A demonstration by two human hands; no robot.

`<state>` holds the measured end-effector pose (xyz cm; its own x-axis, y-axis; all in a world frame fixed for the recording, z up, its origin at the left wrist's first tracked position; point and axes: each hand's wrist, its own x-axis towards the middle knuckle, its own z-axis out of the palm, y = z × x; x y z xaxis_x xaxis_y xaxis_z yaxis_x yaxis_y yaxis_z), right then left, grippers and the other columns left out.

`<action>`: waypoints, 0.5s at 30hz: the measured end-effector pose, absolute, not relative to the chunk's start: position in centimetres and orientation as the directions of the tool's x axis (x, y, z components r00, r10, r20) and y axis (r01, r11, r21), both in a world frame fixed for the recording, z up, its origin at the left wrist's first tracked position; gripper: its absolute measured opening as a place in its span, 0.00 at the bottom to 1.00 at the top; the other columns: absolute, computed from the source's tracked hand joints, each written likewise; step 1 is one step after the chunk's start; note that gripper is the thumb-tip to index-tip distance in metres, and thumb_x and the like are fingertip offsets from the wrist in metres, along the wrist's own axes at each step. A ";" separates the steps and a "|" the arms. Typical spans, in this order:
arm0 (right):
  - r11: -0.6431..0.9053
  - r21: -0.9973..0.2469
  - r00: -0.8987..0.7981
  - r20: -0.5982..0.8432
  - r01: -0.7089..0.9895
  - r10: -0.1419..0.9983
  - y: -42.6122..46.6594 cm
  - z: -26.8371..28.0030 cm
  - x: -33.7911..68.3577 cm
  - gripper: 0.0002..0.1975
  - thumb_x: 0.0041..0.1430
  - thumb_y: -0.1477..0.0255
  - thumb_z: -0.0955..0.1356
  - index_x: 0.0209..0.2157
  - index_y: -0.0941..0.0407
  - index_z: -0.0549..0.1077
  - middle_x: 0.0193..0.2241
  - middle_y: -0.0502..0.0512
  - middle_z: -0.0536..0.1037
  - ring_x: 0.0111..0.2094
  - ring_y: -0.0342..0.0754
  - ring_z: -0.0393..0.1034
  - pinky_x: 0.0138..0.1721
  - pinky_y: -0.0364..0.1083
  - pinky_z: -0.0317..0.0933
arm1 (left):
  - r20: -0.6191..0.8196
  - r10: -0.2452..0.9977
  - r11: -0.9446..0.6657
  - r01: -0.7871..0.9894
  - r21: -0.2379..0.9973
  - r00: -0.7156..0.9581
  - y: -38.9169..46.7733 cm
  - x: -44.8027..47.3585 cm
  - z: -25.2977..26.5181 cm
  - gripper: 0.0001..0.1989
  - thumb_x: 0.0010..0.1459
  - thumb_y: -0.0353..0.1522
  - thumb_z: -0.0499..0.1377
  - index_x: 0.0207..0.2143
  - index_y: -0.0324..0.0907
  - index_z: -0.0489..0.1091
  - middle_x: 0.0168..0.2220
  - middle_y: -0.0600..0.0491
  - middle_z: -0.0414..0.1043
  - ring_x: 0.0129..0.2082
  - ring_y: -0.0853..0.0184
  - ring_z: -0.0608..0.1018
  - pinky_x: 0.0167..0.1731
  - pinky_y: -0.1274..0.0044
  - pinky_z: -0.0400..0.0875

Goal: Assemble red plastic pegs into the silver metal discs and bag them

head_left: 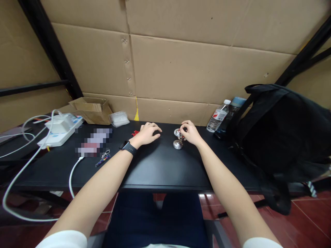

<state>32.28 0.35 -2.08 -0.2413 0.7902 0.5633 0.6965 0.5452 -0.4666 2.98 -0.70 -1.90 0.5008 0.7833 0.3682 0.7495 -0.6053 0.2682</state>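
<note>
My left hand [148, 133] rests over the black table with its fingers apart and nothing visible in them. Small red pieces [134, 133] lie just beyond its wrist side, partly hidden by the hand. At the centre right, my right hand [191, 133] has thumb and index finger pinched together over a cluster of small shiny metal parts. A specks-of-red item shows at the fingertips, too small to make out. A round silver metal piece [178, 144] sits on the near side of the cluster, and a silver disc [177, 132] on the far side.
A black backpack [284, 134] fills the right side, beside a water bottle [218, 116] and a blue-lidded bottle [236, 103]. To the left are a cardboard box [97, 112], a plastic packet [119, 119], a power strip [62, 132], a blurred-out phone-like item and a key ring [103, 160].
</note>
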 end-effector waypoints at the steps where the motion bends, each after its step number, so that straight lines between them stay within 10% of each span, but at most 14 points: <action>1: 0.544 -0.460 -0.254 0.552 0.702 0.794 0.4 -2.4 32.1 0.06 0.59 0.70 0.68 0.29 0.54 0.75 0.47 0.60 0.72 0.51 0.57 0.67 0.54 0.59 0.63 | 0.355 0.783 -0.608 0.749 0.262 0.511 -0.7 3.1 -2.1 0.14 0.64 0.41 0.57 0.49 0.52 0.76 0.53 0.49 0.72 0.56 0.52 0.67 0.54 0.58 0.60; 10: 0.548 -0.297 -0.396 0.442 0.782 0.805 -0.8 -4.2 27.9 0.06 0.60 0.69 0.69 0.30 0.54 0.76 0.52 0.59 0.72 0.54 0.60 0.63 0.53 0.60 0.60 | 0.291 0.773 -0.627 0.747 0.220 0.563 -0.8 3.7 -2.6 0.13 0.63 0.41 0.58 0.47 0.53 0.77 0.53 0.50 0.74 0.56 0.50 0.67 0.54 0.58 0.60; 15: 0.566 -0.297 -0.411 0.450 0.769 0.793 -1.1 -3.7 27.8 0.08 0.65 0.67 0.67 0.33 0.53 0.77 0.50 0.59 0.73 0.51 0.58 0.64 0.52 0.59 0.60 | 0.399 0.857 -0.434 0.875 0.213 0.327 0.6 0.8 -1.9 0.21 0.63 0.40 0.56 0.57 0.47 0.69 0.56 0.42 0.73 0.57 0.46 0.66 0.54 0.55 0.59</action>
